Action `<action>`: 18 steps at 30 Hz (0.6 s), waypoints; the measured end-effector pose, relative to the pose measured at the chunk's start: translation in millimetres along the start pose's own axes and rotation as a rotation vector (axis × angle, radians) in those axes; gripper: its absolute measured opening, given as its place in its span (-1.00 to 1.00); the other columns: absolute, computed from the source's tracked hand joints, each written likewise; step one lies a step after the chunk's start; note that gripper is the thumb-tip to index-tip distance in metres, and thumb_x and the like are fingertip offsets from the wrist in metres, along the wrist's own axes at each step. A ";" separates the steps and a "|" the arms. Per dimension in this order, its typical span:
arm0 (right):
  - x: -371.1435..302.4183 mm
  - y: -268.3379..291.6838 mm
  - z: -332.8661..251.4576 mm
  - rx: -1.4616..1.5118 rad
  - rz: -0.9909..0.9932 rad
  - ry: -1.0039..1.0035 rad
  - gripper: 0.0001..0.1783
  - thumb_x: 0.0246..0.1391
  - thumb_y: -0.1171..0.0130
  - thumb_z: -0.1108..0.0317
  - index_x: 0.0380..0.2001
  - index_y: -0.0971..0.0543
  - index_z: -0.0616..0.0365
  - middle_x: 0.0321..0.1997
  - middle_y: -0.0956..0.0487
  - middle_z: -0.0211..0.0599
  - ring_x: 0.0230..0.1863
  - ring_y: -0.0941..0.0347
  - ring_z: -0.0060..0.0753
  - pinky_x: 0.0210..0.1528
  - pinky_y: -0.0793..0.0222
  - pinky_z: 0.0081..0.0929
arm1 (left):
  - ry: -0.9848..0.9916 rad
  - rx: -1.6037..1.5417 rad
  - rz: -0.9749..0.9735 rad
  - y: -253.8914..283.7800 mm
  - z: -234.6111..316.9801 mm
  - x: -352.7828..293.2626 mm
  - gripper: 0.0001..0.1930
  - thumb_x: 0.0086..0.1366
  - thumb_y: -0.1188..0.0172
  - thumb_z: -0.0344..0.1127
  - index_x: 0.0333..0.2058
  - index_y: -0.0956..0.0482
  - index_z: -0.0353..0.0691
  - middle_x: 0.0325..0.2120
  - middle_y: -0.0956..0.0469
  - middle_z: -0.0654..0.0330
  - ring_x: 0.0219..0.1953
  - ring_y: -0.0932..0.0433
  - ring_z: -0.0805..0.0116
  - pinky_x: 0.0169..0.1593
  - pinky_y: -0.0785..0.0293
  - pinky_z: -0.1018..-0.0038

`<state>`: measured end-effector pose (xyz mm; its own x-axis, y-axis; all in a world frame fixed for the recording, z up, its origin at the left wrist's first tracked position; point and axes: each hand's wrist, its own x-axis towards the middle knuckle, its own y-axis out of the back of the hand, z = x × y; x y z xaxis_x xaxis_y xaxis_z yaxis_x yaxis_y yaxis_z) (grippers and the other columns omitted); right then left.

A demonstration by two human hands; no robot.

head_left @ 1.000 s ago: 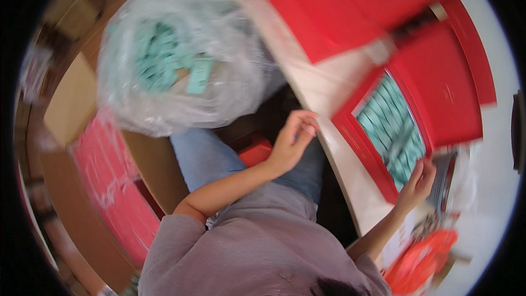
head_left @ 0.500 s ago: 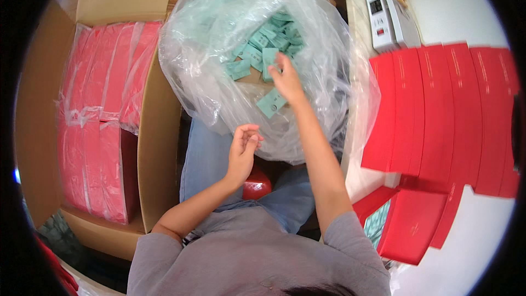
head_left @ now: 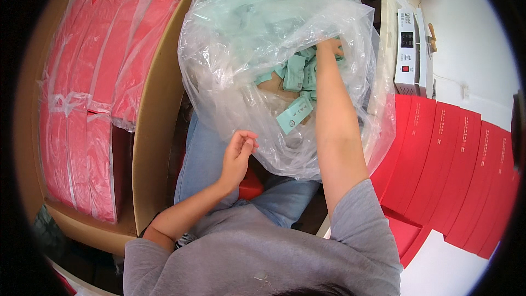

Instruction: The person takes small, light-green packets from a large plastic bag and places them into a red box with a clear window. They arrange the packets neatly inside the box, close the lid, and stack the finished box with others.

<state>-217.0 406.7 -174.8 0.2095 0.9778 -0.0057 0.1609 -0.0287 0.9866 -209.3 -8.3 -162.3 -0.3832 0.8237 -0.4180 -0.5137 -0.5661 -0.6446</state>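
A large clear plastic bag (head_left: 230, 71) stands open-mouthed in front of me, holding many pale green paper packets (head_left: 296, 71). Deep among them reaches my right hand (head_left: 330, 47), at the far right of the pile. Its fingertips are partly hidden by the bag and packets, so I cannot see if it grips one. One loose green packet (head_left: 295, 114) lies on the near inner side of the bag, left of my right forearm. My left hand (head_left: 236, 159) hovers over my lap by the bag's near left edge, fingers loosely bent, with nothing visible in it.
On the left, an open cardboard box (head_left: 156, 115) holds red boxes (head_left: 82, 148) wrapped in clear plastic. Overlapping red boxes (head_left: 433, 159) line the white table (head_left: 466, 38) on the right, below a white machine (head_left: 406, 55) with a red switch. A red stool (head_left: 251, 185) shows between my legs.
My right hand has moved farther into the bag, up and to the right among the packets. The whole view has shifted. My left hand stays nearly as it was.
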 end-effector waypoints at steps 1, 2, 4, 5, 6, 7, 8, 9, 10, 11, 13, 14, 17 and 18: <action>2.8 -4.0 7.4 0.066 0.004 0.003 -0.02 -0.03 -0.19 -0.14 0.20 -0.17 0.47 0.23 -0.28 0.21 0.28 -0.15 0.14 0.22 -0.19 -0.08 | 0.004 0.004 -0.001 2.2 1.3 2.1 -0.86 0.39 0.05 -0.37 -0.16 -0.43 -0.26 -0.38 -0.45 0.28 -0.30 -0.36 0.56 -0.16 -0.31 0.61; 7.8 -7.2 17.7 0.133 0.012 -0.001 -0.08 -0.01 -0.17 -0.09 0.19 -0.19 0.46 0.19 -0.33 0.20 0.24 -0.21 0.11 0.19 -0.22 -0.08 | 0.007 0.002 -0.005 2.6 2.7 3.7 -0.86 0.39 0.05 -0.37 -0.17 -0.43 -0.27 -0.38 -0.45 0.28 -0.31 -0.36 0.56 -0.16 -0.31 0.61; 11.5 -14.5 43.5 0.364 0.014 0.016 -0.24 0.04 -0.12 0.05 0.15 -0.24 0.42 0.08 -0.43 0.19 0.06 -0.40 0.03 0.09 -0.31 -0.07 | 0.006 -0.005 -0.011 1.7 5.3 6.5 -0.86 0.39 0.05 -0.37 -0.18 -0.44 -0.27 -0.38 -0.45 0.28 -0.31 -0.36 0.56 -0.16 -0.32 0.61; 9.9 -13.6 49.2 0.439 0.009 0.016 -0.32 0.06 -0.10 0.12 0.13 -0.27 0.41 0.02 -0.47 0.18 -0.03 -0.47 -0.01 0.02 -0.36 -0.07 | 0.001 0.000 -0.012 1.0 5.2 7.5 -0.86 0.39 0.06 -0.36 -0.19 -0.44 -0.26 -0.38 -0.45 0.29 -0.31 -0.37 0.57 -0.17 -0.31 0.61; 11.1 -10.6 53.5 0.432 0.001 -0.006 -0.39 0.07 -0.08 0.19 0.11 -0.30 0.39 -0.03 -0.49 0.17 -0.15 -0.52 -0.05 -0.06 -0.41 -0.10 | -0.003 0.006 -0.016 0.2 4.7 8.0 -0.86 0.39 0.06 -0.35 -0.20 -0.44 -0.24 -0.38 -0.45 0.30 -0.31 -0.38 0.58 -0.17 -0.31 0.62; 6.1 -3.4 54.3 0.427 -0.011 -0.027 -0.45 0.07 -0.06 0.26 0.08 -0.33 0.37 -0.08 -0.51 0.15 -0.26 -0.56 -0.09 -0.15 -0.47 -0.13 | -0.008 0.014 -0.017 -0.8 4.4 7.2 -0.86 0.39 0.07 -0.34 -0.20 -0.44 -0.22 -0.38 -0.45 0.31 -0.31 -0.39 0.59 -0.17 -0.30 0.62; 0.5 3.0 55.1 0.535 -0.013 -0.032 -0.51 0.06 -0.06 0.31 0.04 -0.35 0.37 -0.11 -0.52 0.11 -0.33 -0.55 -0.15 -0.25 -0.47 -0.20 | -0.013 0.016 -0.022 -1.9 5.0 7.3 -0.86 0.39 0.07 -0.35 -0.20 -0.44 -0.22 -0.38 -0.45 0.31 -0.31 -0.38 0.59 -0.17 -0.30 0.62; -6.0 8.1 55.7 0.644 -0.013 -0.037 -0.56 0.05 -0.05 0.36 0.00 -0.38 0.37 -0.15 -0.52 0.07 -0.41 -0.54 -0.21 -0.36 -0.47 -0.28 | -0.017 0.019 -0.027 -2.9 5.9 7.9 -0.86 0.39 0.07 -0.35 -0.20 -0.44 -0.22 -0.38 -0.45 0.32 -0.31 -0.38 0.59 -0.17 -0.30 0.62; -13.2 17.1 56.8 0.756 -0.004 -0.042 -0.61 0.04 -0.04 0.42 -0.04 -0.40 0.36 -0.18 -0.53 0.02 -0.48 -0.52 -0.27 -0.46 -0.48 -0.36 | -0.023 0.023 -0.042 -4.9 7.8 8.3 -0.86 0.39 0.07 -0.35 -0.20 -0.44 -0.22 -0.38 -0.45 0.32 -0.31 -0.38 0.59 -0.17 -0.30 0.62; -22.7 21.9 57.4 0.819 -0.033 0.006 -0.62 0.04 -0.05 0.45 -0.05 -0.40 0.35 -0.19 -0.52 -0.05 -0.50 -0.51 -0.31 -0.50 -0.45 -0.41 | -0.036 0.021 -0.045 -4.9 9.1 9.3 -0.86 0.39 0.06 -0.35 -0.18 -0.43 -0.24 -0.37 -0.45 0.30 -0.30 -0.39 0.57 -0.17 -0.31 0.61; -48.4 33.4 65.5 0.944 -0.089 0.106 -0.65 0.03 -0.05 0.53 -0.07 -0.41 0.34 -0.21 -0.51 -0.18 -0.53 -0.49 -0.40 -0.59 -0.41 -0.51 | -0.065 0.014 -0.053 -6.1 10.8 12.0 -0.83 0.39 0.04 -0.35 -0.13 -0.41 -0.29 -0.35 -0.46 0.26 -0.28 -0.41 0.53 -0.15 -0.34 0.60; -66.5 40.3 67.2 0.968 -0.105 0.117 -0.69 0.03 -0.04 0.55 -0.09 -0.42 0.32 -0.23 -0.50 -0.23 -0.50 -0.46 -0.45 -0.54 -0.39 -0.54 | -0.059 0.021 -0.050 -7.4 12.5 16.2 -0.79 0.40 0.04 -0.32 -0.08 -0.37 -0.29 -0.31 -0.47 0.23 -0.24 -0.43 0.51 -0.14 -0.35 0.57; -137.0 58.4 84.2 0.834 0.042 0.393 -0.76 0.05 -0.04 0.56 -0.16 -0.45 0.30 -0.28 -0.48 -0.31 -0.41 -0.38 -0.57 -0.37 -0.32 -0.61 | -0.010 -0.025 -0.037 -16.4 23.0 34.8 -0.61 0.41 0.05 -0.17 0.09 -0.25 -0.27 -0.17 -0.46 0.16 -0.13 -0.45 0.42 -0.06 -0.37 0.48; -174.4 72.8 82.2 0.823 0.097 0.495 -0.79 0.07 -0.04 0.54 -0.18 -0.45 0.30 -0.27 -0.48 -0.34 -0.38 -0.34 -0.59 -0.32 -0.27 -0.61 | 0.019 -0.082 -0.026 -23.8 30.9 42.4 -0.55 0.42 0.08 -0.10 0.14 -0.20 -0.25 -0.10 -0.44 0.12 -0.09 -0.45 0.39 -0.01 -0.38 0.43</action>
<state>-162.6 217.0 -115.4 -0.1425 0.9350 0.3247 0.8293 -0.0663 0.5548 -237.1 39.1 -144.9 -0.3552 0.8389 -0.4125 -0.4581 -0.5408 -0.7054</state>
